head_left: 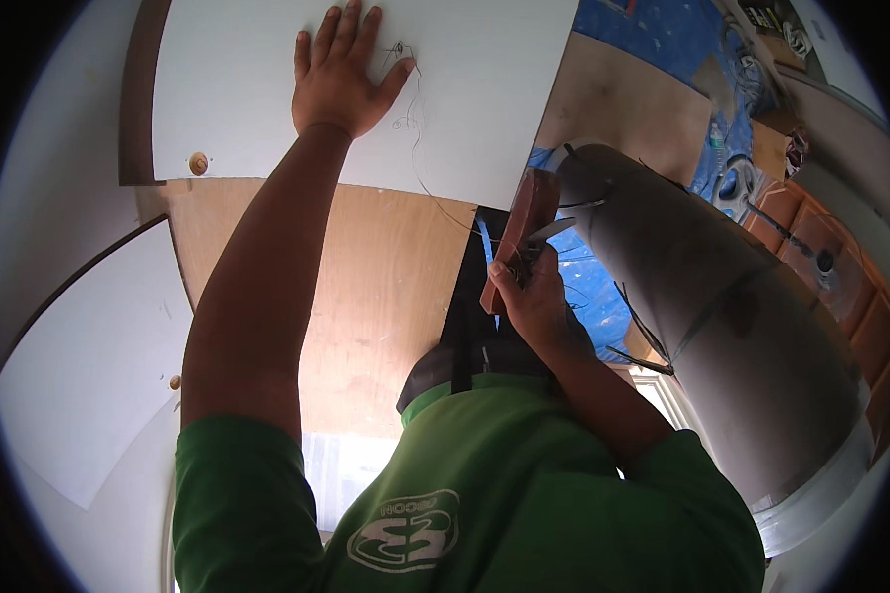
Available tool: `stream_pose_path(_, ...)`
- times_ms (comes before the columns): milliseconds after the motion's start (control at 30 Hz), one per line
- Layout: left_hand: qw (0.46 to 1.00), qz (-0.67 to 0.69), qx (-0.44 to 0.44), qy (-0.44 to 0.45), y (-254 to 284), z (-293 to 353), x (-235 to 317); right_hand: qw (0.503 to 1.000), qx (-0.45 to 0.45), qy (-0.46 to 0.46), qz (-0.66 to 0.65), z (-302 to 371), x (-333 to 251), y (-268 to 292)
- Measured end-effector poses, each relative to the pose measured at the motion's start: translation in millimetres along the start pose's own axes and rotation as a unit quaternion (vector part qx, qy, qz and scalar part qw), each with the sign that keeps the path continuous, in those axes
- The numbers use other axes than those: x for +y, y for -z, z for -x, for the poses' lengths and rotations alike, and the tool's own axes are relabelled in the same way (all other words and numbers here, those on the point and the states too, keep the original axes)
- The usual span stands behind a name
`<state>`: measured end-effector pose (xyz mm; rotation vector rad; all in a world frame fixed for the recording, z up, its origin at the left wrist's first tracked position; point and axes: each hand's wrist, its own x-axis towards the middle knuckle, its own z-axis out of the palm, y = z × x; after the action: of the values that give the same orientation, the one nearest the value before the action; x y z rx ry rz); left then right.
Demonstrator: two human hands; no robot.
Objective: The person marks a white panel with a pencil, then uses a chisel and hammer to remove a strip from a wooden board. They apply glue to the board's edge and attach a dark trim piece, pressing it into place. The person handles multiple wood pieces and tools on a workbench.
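My left hand (338,84) lies flat with its fingers spread on a large white panel (247,99). Beside its thumb is a small tangle of thin dark strand (400,49). From there a fine strand runs down across the panel toward my right hand (538,298). That hand is closed around a long reddish-brown block (524,222), held at a slant near the panel's lower right corner. A pale pointed blade (552,230) sticks out beside the block, above my fingers. Whether my hand also grips its handle is hidden.
Below the white panel is a plywood sheet (386,287). Another white panel (99,366) leans at the left. On the right stands a big grey roll (722,306) with dark ties. Beyond it are a blue tarp (653,40), a brown board (628,99) and wooden drawers (831,247).
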<state>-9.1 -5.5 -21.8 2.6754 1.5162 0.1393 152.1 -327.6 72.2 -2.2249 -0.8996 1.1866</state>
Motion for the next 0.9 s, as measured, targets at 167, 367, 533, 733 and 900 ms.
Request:
stream_pose_path(167, 1.0, -0.01, -0.008, 0.011, -1, -6, -2, 0.988, 0.13, 0.076, -0.036, -124, -14, 51)
stream_pose_path(367, 0.998, -0.039, -0.04, 0.024, 2, -7, -1, 0.982, 0.168, 0.091, -0.005, -255, -53, 71)
stream_pose_path(533, 0.999, -0.028, -0.039, 0.026, 1, -7, -1, 0.957, 0.223, 0.12, 0.139, -311, -73, 69)
stream_pose_path(733, 1.0, -0.002, -0.014, 0.015, 1, -6, -2, 0.966, 0.176, 0.128, 0.142, -346, -90, 86)
stream_pose_path(900, 1.0, -0.008, -0.011, 0.01, 0, -6, -3, 0.958, 0.183, 0.11, 0.19, -359, -102, 96)
